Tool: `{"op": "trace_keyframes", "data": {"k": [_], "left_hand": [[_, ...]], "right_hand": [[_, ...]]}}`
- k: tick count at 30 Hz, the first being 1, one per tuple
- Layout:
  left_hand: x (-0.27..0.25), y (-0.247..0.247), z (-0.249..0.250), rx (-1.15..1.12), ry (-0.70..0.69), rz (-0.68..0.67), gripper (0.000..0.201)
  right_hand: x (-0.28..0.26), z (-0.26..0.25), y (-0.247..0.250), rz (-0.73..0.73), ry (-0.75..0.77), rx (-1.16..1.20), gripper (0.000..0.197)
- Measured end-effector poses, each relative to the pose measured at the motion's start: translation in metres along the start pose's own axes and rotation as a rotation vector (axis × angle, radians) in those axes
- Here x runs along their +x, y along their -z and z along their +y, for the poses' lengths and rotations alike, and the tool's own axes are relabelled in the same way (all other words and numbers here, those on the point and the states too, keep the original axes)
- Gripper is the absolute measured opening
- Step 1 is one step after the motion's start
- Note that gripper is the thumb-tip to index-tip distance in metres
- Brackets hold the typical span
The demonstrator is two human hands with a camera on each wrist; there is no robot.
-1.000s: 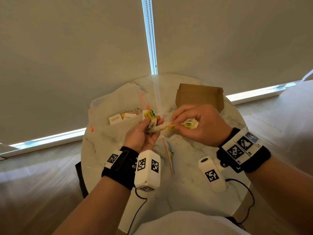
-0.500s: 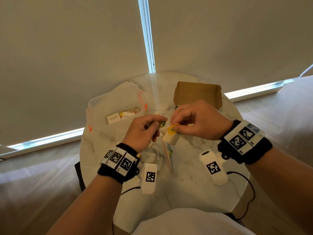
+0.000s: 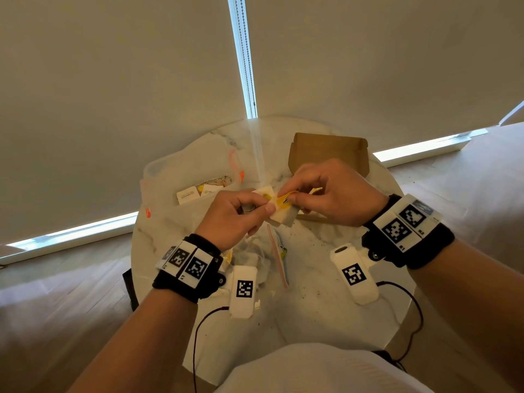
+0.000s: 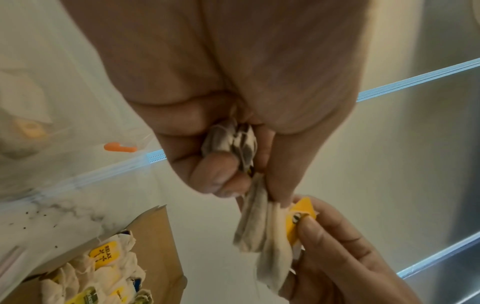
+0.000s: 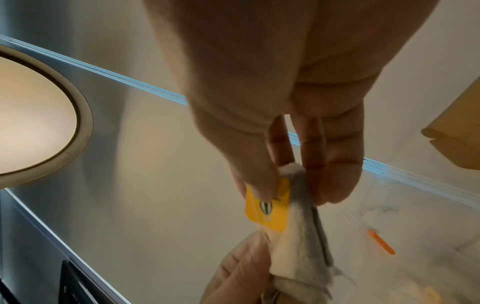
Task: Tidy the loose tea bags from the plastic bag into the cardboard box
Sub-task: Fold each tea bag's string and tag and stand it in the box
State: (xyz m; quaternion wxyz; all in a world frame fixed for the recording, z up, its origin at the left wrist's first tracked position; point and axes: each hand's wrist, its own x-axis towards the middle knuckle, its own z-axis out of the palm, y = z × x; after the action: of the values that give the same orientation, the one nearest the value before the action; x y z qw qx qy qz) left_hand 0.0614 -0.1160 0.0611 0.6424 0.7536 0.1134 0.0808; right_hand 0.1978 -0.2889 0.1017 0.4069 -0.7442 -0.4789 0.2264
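Observation:
Both hands meet above the middle of the round marble table (image 3: 312,293). My left hand (image 3: 235,217) pinches the top of a white tea bag (image 3: 283,217) and curls round a second tea bag (image 4: 233,139) in its palm. My right hand (image 3: 331,194) pinches the same bag's yellow tag (image 3: 285,201) together with its far end (image 5: 298,236). The cardboard box (image 3: 329,148) stands open behind my right hand, which partly hides it. In the left wrist view the box (image 4: 155,232) holds several tea bags (image 4: 103,267). The clear plastic bag (image 3: 181,171) lies at the left with packets inside.
A small zip bag (image 3: 279,256) lies flat on the table in front of the hands, amid scattered tea crumbs. The plastic bag's orange slider (image 4: 119,147) shows near its seal. Window blinds and a bead chain (image 3: 246,66) stand just behind the table.
My left hand has turned palm down and closed round its tea bags. The right hand now pinches the yellow tag against the bag, and both hands have drawn together.

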Motion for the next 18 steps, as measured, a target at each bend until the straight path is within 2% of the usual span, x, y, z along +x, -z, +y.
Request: {"op": "trace_keyframes", "data": {"k": [3, 6, 9, 12, 15, 18], "left_hand": [[0.001, -0.0015, -0.001, 0.038, -0.013, 0.02, 0.01], [0.0023, -0.0032, -0.0028, 0.075, -0.03, 0.051, 0.014], [0.0029, -0.0034, -0.0043, 0.121, -0.042, 0.058, 0.015], [0.003, -0.0033, -0.0044, 0.175, -0.054, 0.07, 0.014], [0.0029, -0.0037, -0.0038, 0.161, -0.058, 0.094, 0.013], [0.0045, -0.0026, -0.0047, 0.162, -0.06, 0.119, 0.015]], "right_hand": [[-0.0006, 0.0017, -0.0006, 0.002, -0.041, -0.009, 0.022], [-0.0009, 0.0046, -0.0021, 0.083, -0.123, 0.048, 0.026], [-0.0024, 0.0039, -0.0021, 0.116, -0.165, 0.12, 0.02], [-0.004, 0.0035, -0.0027, 0.133, -0.154, 0.093, 0.014], [-0.0034, 0.0053, -0.0025, 0.118, -0.171, 0.114, 0.012], [-0.0034, 0.0049, -0.0025, 0.043, -0.137, 0.076, 0.014]]}}
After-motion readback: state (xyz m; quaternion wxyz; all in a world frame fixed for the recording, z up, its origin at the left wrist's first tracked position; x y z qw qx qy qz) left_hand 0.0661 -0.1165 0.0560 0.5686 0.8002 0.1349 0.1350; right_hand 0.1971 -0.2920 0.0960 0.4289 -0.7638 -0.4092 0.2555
